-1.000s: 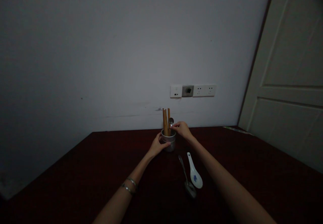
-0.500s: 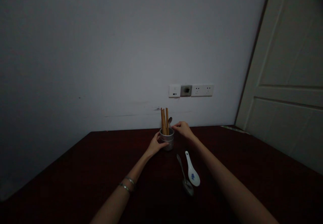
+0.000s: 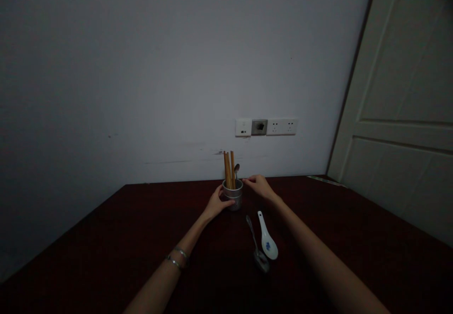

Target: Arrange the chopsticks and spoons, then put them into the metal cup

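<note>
The left hand (image 3: 214, 205) curves around a metal cup (image 3: 233, 194), its thumb lying across the near side and its other fingers bent around the left side, so the cup sits upright in their grip on the dark red table (image 3: 159, 219). Above those fingers, several wooden chopsticks (image 3: 228, 170) stand in the cup, and a small spoon (image 3: 237, 168) leans beside them, bowl up, on the side towards the right fingers. The right hand (image 3: 261, 186) is just beside the cup's right rim, fingers bent and drawn close together with nothing visible in them (whether the tips meet, or brush the rim, I cannot tell). Nearer the body than both sets of fingers, and between the forearms, lie a white spoon (image 3: 268, 238) with a blue mark and, just to its left, a larger metal spoon (image 3: 261, 260); both handles point away, towards the cup. Well behind the right fingers, and higher, wall sockets (image 3: 282, 127) line the wall. Bangles (image 3: 173, 260) circle the left forearm, well back from the fingers.
</note>
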Tool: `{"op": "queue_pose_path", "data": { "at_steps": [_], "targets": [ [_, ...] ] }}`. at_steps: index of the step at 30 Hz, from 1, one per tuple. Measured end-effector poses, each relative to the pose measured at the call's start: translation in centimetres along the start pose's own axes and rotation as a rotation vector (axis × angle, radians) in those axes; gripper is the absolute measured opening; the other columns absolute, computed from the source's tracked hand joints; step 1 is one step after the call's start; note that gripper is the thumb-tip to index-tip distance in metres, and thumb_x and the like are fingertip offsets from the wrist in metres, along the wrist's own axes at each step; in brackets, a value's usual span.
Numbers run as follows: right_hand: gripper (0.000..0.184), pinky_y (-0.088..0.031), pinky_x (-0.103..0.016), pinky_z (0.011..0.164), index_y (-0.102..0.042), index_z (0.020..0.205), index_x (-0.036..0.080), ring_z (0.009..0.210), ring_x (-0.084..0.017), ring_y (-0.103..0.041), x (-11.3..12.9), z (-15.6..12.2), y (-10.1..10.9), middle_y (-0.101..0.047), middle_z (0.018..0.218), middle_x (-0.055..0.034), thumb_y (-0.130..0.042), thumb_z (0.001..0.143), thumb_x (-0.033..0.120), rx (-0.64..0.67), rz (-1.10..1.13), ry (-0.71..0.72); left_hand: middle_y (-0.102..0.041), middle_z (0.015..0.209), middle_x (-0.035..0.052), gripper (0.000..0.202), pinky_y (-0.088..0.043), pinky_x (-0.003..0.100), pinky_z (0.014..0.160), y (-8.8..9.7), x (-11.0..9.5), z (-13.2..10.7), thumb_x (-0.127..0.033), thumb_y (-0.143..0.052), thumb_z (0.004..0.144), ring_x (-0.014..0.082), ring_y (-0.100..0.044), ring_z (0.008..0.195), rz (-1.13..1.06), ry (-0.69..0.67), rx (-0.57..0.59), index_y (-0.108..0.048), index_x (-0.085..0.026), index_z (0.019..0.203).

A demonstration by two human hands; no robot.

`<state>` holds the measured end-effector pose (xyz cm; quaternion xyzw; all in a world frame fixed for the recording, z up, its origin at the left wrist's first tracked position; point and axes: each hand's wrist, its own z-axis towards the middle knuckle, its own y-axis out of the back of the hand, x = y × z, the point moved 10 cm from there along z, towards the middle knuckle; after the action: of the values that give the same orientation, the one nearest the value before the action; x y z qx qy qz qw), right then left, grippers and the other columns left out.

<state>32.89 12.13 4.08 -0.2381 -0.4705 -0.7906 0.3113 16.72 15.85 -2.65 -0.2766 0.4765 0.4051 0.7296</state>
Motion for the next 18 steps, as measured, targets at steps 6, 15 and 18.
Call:
{"op": "queue_pose_path", "data": {
  "at_steps": [6,15,18],
  "targets": [
    [0.046,-0.023,-0.019,0.044,-0.058,0.054,0.013,0.046,-0.008,-0.034,0.1,-0.4,0.0,-0.041,0.046,0.0033,-0.041,0.074,0.05,0.012,-0.02,0.011,-0.052,0.118,0.0153,0.083,-0.036,0.043,0.095,-0.4,0.0,-0.1,-0.017,-0.078,0.05,0.0237,-0.051,0.107,-0.009,0.016,0.03,-0.039,-0.015,0.123],
    [0.046,-0.034,-0.022,0.052,-0.065,0.064,0.011,0.057,-0.015,-0.052,-2.2,-3.0,2.7,-0.059,0.058,-0.0021,-0.042,0.076,0.048,-0.017,-0.042,-0.104,-0.042,0.127,0.0211,0.095,-0.029,0.047,0.099,0.8,-0.5,-0.1,-0.021,-0.081,0.044,0.0289,-0.04,0.118,0.038,0.118,0.048,-0.035,-0.015,0.126],
    [0.044,-0.038,-0.025,0.059,-0.068,0.07,0.012,0.066,-0.019,-0.058,-3.7,-4.8,3.5,-0.065,0.067,-0.0051,-0.042,0.076,0.047,0.016,-0.113,-0.109,-0.035,0.131,0.0234,0.099,-0.028,0.047,0.099,2.9,-1.6,0.3,-0.024,-0.081,0.044,0.0311,-0.034,0.122,0.091,0.163,-0.045,-0.031,-0.014,0.129]
  ]
}}
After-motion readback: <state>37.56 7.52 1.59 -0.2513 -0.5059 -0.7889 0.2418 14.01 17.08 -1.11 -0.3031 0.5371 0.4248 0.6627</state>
